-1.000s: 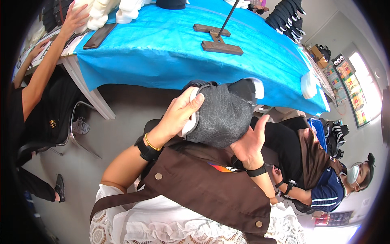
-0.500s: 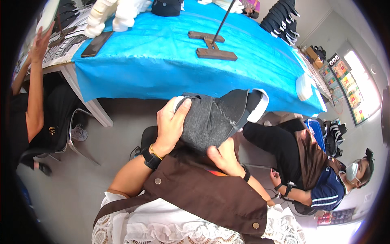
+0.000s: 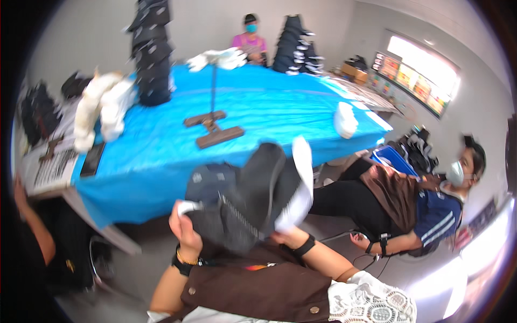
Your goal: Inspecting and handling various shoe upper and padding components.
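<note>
A dark grey and black cap (image 3: 231, 215) is held up in front of my chest, blurred by motion. A curved white piece (image 3: 300, 185) shows along its right side, and a line of pale stitching crosses the dark cloth. My left hand (image 3: 187, 230) grips the cap's left edge, where a bit of white shows beside the thumb. My right hand (image 3: 289, 237) holds the lower right part, under the white piece; most of its fingers are hidden behind the cap.
A table with a blue cover (image 3: 156, 145) stands ahead, bearing a brown stand (image 3: 212, 129), a tall stack of dark caps (image 3: 152, 59) and white stacked pieces (image 3: 344, 119). Co-workers sit at left, at the far side and at right, near a blue crate (image 3: 390, 161).
My view has tilted up, showing more of the table and the far wall. The cap has turned in my hands, and my right hand has moved toward its white piece.
</note>
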Demonstrator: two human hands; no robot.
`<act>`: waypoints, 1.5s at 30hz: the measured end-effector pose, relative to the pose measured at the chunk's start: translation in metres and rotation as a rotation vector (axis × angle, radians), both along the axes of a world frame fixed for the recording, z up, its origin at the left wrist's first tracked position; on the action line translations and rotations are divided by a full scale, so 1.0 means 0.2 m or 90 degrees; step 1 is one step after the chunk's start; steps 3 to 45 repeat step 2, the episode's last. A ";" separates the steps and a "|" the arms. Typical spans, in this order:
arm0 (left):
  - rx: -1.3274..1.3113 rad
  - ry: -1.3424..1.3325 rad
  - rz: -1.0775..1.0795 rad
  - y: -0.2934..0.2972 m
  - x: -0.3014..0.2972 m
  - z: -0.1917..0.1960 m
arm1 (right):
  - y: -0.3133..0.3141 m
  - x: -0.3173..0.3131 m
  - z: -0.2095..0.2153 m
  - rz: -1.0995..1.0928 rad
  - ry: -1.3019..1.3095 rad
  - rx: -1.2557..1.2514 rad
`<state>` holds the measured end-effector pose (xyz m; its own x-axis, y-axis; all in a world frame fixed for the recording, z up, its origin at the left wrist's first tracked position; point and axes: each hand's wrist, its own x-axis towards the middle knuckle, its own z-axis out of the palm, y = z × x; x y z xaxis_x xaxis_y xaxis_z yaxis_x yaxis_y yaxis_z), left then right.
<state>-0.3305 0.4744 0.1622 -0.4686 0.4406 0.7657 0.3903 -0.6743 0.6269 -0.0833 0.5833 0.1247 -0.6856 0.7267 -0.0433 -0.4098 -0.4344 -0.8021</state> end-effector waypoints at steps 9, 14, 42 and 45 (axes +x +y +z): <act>-0.028 0.101 -0.066 0.08 0.01 -0.13 | -0.21 0.01 -0.26 -0.019 0.243 -0.152; -0.028 0.101 -0.066 0.08 0.01 -0.13 | -0.21 0.01 -0.26 -0.019 0.243 -0.152; -0.028 0.101 -0.066 0.08 0.01 -0.13 | -0.21 0.01 -0.26 -0.019 0.243 -0.152; -0.028 0.101 -0.066 0.08 0.01 -0.13 | -0.21 0.01 -0.26 -0.019 0.243 -0.152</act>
